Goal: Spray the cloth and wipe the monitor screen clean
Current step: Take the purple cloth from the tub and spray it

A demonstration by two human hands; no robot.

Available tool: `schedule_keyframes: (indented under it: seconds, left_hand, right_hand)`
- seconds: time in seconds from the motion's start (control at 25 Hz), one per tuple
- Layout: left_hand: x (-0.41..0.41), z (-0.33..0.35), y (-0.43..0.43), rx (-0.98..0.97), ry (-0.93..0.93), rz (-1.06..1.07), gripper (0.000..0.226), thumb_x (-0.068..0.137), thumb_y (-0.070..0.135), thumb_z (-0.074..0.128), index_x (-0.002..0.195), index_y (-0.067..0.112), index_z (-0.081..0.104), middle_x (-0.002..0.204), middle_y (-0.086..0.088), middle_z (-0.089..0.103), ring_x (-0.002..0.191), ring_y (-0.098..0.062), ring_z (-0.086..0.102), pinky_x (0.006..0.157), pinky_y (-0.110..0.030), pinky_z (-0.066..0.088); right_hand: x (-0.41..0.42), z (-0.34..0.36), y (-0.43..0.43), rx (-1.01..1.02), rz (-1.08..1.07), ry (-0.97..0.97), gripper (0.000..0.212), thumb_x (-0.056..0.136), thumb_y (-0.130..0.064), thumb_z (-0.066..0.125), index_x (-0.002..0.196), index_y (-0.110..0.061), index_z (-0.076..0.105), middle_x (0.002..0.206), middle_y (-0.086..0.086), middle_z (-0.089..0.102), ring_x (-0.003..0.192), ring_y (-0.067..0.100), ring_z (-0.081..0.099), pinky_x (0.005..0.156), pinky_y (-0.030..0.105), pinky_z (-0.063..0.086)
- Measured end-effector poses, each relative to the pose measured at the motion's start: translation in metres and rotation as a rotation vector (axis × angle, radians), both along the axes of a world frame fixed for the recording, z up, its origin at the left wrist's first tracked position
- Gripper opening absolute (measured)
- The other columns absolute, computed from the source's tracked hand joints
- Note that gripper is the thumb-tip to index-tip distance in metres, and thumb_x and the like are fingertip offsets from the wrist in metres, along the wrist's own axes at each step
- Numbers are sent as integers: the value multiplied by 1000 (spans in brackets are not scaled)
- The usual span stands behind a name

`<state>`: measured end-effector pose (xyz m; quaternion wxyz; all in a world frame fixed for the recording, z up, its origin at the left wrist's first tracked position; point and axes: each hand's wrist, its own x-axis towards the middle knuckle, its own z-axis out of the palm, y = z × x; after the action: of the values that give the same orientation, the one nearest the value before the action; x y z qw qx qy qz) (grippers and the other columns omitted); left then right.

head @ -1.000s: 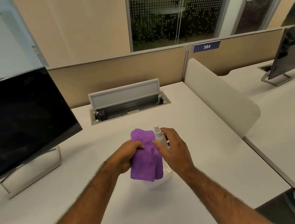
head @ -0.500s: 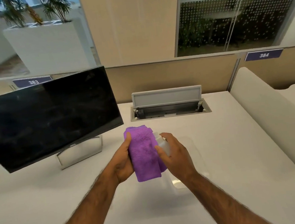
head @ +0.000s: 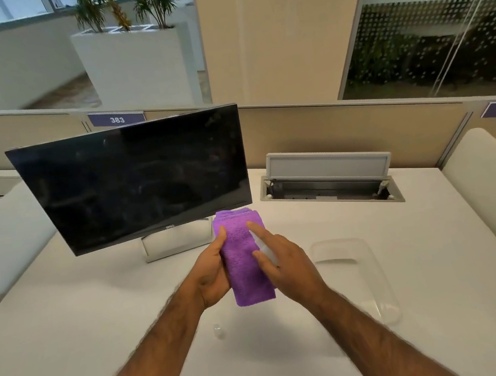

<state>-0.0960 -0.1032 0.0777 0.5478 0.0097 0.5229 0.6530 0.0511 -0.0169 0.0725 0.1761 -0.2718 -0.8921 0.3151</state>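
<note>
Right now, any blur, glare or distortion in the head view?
Head view: wide-angle bend along the partition; forearm edges motion-smeared; monitor screen dark, faint reflections, no hard glare; spray bottle pale and soft in the right hand, against the purple cloth.

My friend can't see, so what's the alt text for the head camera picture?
The left hand holds a folded purple cloth and the right hand holds a small spray bottle up to it, over a white desk. A dark monitor stands behind.
</note>
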Motion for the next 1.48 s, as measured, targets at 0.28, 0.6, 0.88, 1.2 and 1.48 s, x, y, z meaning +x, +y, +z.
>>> schedule_keyframes:
  seconds: [0.28,0.6,0.88,1.2,1.48]
  left_hand:
    - [-14,3,-5,13,-9,-40,54,108,49,44,147,13,57,133,-17,70,118,-36,68,93,-49,58]
    - [-26,4,-1,45,-17,-49,53,109,47,42,148,13,56,130,-16,71,118,-35,69,94,-49,58]
    - [-30,4,1,59,-28,-16,55,109,47,42,150,13,54,134,-17,68,117,-35,67,90,-49,58]
    - [-35,-7,5,86,-59,35,59,109,51,39,150,12,55,140,-18,66,125,-38,64,103,-56,52]
    - [-31,-6,8,86,-71,57,58,108,52,40,147,13,57,137,-17,67,121,-37,66,97,-53,55]
  right_hand:
    - [-33,16,-7,-52,-26,-74,51,106,-44,40,155,-37,28,155,-3,47,130,20,55,108,33,44]
    - [-44,22,-5,-30,-21,-140,48,106,-40,41,153,-32,32,149,0,52,124,20,58,105,31,46]
    - [-39,20,-4,-132,12,-130,53,105,-45,39,156,-42,22,156,-3,45,130,22,55,108,36,47]
    - [-17,10,-10,-93,45,-153,44,105,-37,47,148,-35,40,142,-1,58,115,18,60,95,27,50]
    - [-12,5,-12,-119,52,-124,51,104,-38,48,152,-44,32,148,-5,53,123,16,57,104,30,48]
